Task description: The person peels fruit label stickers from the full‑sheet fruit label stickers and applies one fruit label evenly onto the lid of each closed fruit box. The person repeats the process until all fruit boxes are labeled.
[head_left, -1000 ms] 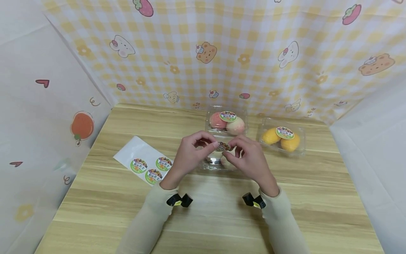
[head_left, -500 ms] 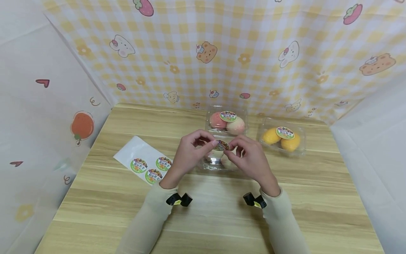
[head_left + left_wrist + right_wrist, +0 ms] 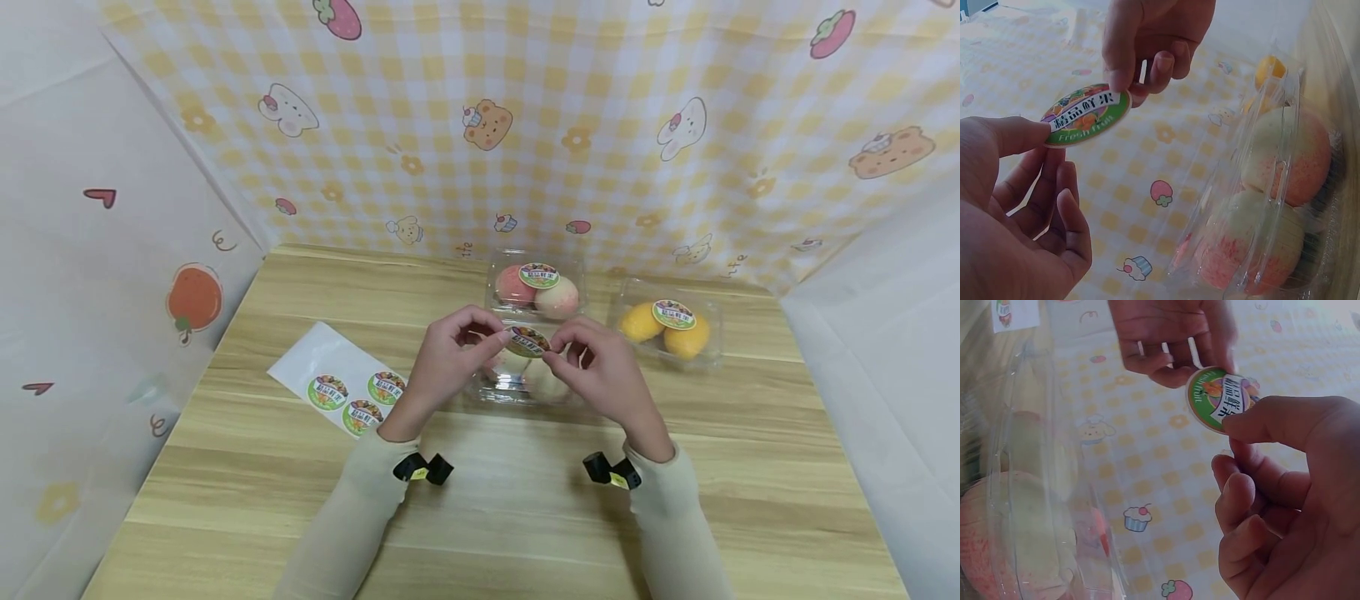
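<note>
An oval-looking fruit sticker (image 3: 528, 342) with a green border and "Fresh fruit" print is stretched between both hands. My left hand (image 3: 453, 360) pinches its left edge between thumb and forefinger. On the opposite edge, the thumb and forefinger of my right hand (image 3: 606, 373) pinch it too. The left wrist view shows the sticker (image 3: 1090, 117) printed face up, its underside hidden. Below the hands stands a lidded clear plastic box (image 3: 487, 394) holding two pale pink-green peaches (image 3: 1254, 234), partly covered by the hands in the head view.
Behind it, another clear box (image 3: 495, 260) holds peaches under a stuck-on label (image 3: 539, 276). To the right is a labelled box (image 3: 708, 321) of yellow fruit (image 3: 686, 340). A white backing sheet (image 3: 318, 350) with three stickers lies left on the wooden table (image 3: 495, 517).
The right hand has shifted slightly to the right, and more of the sticker's face shows between the fingers. The left hand has barely moved; the boxes stay where they were.
</note>
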`<state>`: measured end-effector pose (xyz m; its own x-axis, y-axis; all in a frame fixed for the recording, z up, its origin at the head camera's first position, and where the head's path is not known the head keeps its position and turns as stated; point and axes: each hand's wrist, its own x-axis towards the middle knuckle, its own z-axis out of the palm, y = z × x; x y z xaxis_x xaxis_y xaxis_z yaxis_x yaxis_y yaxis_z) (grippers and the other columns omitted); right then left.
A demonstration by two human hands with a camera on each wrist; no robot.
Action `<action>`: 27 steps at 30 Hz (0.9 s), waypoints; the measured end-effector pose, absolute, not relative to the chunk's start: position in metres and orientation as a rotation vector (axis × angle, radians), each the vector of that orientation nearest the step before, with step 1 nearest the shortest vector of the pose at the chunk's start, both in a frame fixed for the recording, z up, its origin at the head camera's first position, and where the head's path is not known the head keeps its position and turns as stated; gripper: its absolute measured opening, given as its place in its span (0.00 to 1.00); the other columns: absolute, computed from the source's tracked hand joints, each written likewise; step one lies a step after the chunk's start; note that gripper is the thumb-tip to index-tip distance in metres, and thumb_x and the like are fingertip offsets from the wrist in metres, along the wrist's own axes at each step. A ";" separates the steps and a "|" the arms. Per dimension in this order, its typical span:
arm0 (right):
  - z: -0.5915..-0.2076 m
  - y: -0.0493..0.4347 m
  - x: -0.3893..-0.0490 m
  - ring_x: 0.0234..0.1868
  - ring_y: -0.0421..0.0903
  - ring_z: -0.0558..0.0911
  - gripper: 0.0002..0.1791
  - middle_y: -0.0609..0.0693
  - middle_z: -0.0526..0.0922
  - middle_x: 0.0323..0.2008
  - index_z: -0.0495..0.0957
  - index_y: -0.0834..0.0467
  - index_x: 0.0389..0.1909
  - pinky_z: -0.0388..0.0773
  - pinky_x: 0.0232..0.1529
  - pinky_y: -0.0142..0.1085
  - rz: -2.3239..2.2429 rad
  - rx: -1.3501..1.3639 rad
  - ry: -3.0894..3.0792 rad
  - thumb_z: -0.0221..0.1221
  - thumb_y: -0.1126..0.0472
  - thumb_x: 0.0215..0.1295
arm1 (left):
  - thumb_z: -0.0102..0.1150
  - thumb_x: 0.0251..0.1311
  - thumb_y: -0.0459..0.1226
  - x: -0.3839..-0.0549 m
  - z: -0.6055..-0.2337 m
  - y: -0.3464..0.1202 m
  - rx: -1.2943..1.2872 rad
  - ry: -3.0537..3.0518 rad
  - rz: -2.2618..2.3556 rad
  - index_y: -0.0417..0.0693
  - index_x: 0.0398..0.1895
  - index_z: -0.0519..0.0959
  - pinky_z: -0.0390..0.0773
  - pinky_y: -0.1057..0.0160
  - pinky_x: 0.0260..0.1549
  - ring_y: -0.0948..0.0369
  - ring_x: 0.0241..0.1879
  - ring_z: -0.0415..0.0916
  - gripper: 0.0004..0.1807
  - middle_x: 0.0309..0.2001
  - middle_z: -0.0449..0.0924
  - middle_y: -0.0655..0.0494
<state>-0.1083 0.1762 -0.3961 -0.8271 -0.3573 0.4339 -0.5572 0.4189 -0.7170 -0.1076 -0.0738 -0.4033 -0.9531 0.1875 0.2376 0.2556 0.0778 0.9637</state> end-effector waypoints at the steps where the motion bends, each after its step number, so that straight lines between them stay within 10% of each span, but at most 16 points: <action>1: -0.396 0.177 -0.108 0.27 0.42 0.77 0.10 0.46 0.85 0.35 0.85 0.57 0.33 0.74 0.27 0.31 1.391 0.802 -2.453 0.72 0.74 0.64 | 0.70 0.72 0.34 -0.108 -0.404 -0.074 -0.460 -2.272 -2.049 0.41 0.44 0.87 0.83 0.61 0.41 0.53 0.39 0.82 0.05 0.42 0.86 0.52; 12: -0.394 0.182 -0.108 0.27 0.45 0.73 0.06 0.50 0.82 0.34 0.84 0.58 0.35 0.69 0.28 0.31 1.621 0.595 -2.492 0.68 0.70 0.73 | 0.70 0.74 0.35 -0.111 -0.409 -0.073 -0.466 -2.341 -2.143 0.42 0.46 0.86 0.87 0.35 0.35 0.29 0.33 0.84 0.05 0.39 0.87 0.50; 27: -0.397 0.175 -0.109 0.28 0.47 0.73 0.04 0.52 0.79 0.31 0.84 0.62 0.36 0.68 0.28 0.32 1.679 0.377 -2.603 0.67 0.66 0.73 | 0.71 0.74 0.36 -0.112 -0.414 -0.069 -0.479 -2.415 -1.976 0.43 0.42 0.87 0.87 0.61 0.32 0.36 0.32 0.87 0.05 0.35 0.88 0.53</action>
